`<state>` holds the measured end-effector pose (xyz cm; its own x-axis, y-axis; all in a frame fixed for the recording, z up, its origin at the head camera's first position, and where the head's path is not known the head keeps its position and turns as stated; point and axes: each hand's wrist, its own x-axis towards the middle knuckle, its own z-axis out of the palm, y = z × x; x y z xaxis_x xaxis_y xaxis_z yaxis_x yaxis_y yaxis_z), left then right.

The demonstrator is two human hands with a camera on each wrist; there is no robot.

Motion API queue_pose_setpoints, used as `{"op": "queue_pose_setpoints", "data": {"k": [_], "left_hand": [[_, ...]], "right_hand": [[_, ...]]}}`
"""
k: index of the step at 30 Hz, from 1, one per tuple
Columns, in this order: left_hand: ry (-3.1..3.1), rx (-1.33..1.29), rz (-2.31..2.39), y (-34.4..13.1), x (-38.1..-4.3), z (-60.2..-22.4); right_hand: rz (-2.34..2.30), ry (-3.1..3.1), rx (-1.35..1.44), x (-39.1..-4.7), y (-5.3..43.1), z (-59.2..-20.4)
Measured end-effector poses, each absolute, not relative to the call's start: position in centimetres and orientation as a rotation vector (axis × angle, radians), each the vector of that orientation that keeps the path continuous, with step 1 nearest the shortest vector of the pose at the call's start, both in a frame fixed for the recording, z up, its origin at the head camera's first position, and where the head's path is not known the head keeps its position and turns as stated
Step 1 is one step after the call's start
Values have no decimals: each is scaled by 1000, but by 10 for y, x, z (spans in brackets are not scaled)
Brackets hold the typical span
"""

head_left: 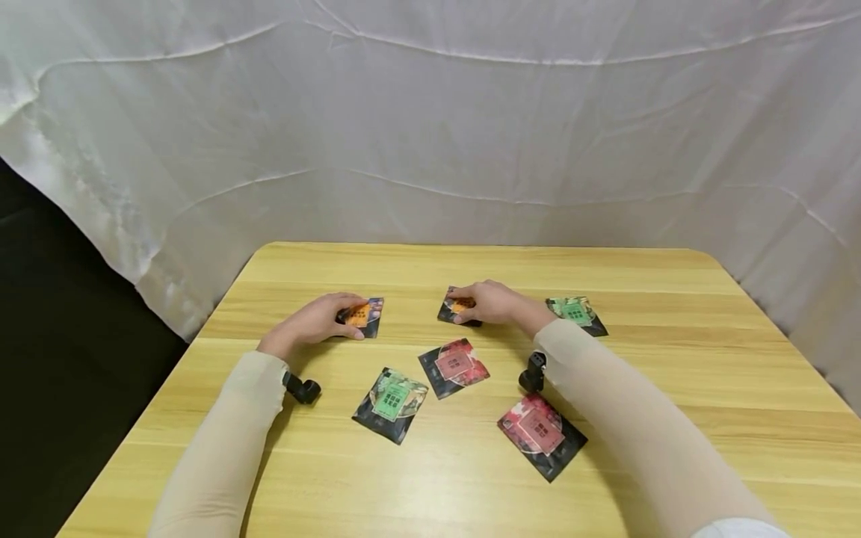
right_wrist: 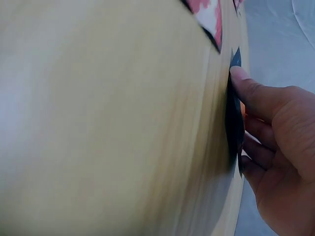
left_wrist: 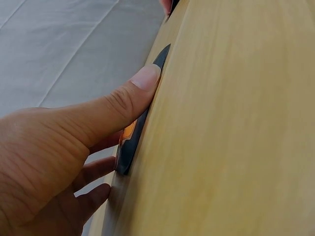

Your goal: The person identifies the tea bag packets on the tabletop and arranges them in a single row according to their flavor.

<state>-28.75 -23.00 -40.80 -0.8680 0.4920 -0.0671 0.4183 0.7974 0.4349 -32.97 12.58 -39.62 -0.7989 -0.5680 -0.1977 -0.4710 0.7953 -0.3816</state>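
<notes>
Two black packets with orange labels lie toward the back of the table, one under each hand. My left hand [head_left: 321, 317] holds the left orange-labelled packet [head_left: 372, 320], thumb along its near edge and fingers over the far side. In the left wrist view, the thumb [left_wrist: 123, 98] lies against the dark edge of that packet [left_wrist: 132, 150]. My right hand [head_left: 496, 302] grips the right orange-labelled packet [head_left: 445, 308] between thumb and fingers. That packet [right_wrist: 234, 123] looks bowed in the right wrist view, its underside dark and part of its face hidden by the hand [right_wrist: 295, 123].
Between the forearms lie a green-labelled packet [head_left: 390, 403] and a red-labelled packet [head_left: 454, 366]. Another red-labelled packet [head_left: 541, 433] sits beside the right forearm, and a second green-labelled one [head_left: 578, 314] lies beyond it. A pale curtain [head_left: 471, 134] hangs behind the wooden table [head_left: 706, 359].
</notes>
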Motion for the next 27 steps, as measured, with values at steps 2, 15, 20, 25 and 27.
{"op": "queue_pose_setpoints", "data": {"k": [2, 15, 20, 25, 27], "left_hand": [[2809, 717, 620, -230, -288, -408], [2801, 722, 668, -230, -290, -410], [2793, 713, 692, -229, -288, -409], [2788, 714, 701, -229, -288, -411], [2788, 716, 699, -229, -289, -411]], "right_hand": [[-461, 2673, -797, -330, 120, -395], [-509, 2651, -841, -325, 94, -398], [-521, 2648, -873, -324, 87, -401], [-506, 2670, -911, -322, 80, -403], [-507, 2670, -916, -320, 76, -403]]}}
